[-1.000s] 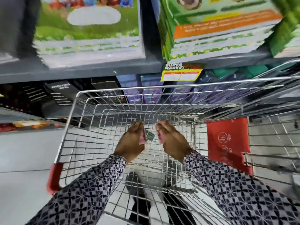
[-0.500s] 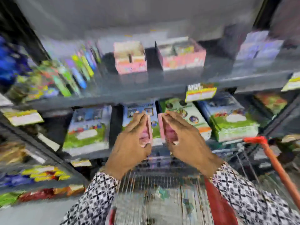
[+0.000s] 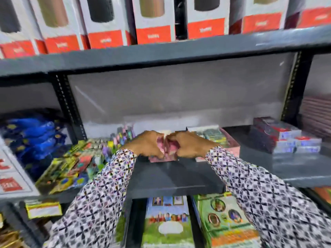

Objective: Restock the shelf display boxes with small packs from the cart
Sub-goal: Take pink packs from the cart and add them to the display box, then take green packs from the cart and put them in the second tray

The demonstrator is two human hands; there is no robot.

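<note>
The hands, left (image 3: 148,144) and right (image 3: 191,144), have been raised from the cart to the shelf (image 3: 179,176), packs (image 3: 167,146) lowered into a pink box (image 3: 162,159).

Pink packs (image 3: 169,146); grey shelf (image 3: 175,178); blk/white patterned sleeves (image 3: 259,194); red/white boxes (image 3: 155,20).

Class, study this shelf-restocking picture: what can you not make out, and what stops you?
- Pink packs, head view: count and print hidden by the left hand and right hand.
- Pink display box: contents covered by both hands.
- Red-labelled boxes: tops cut off by the upper edge, lettering blurred.
</note>
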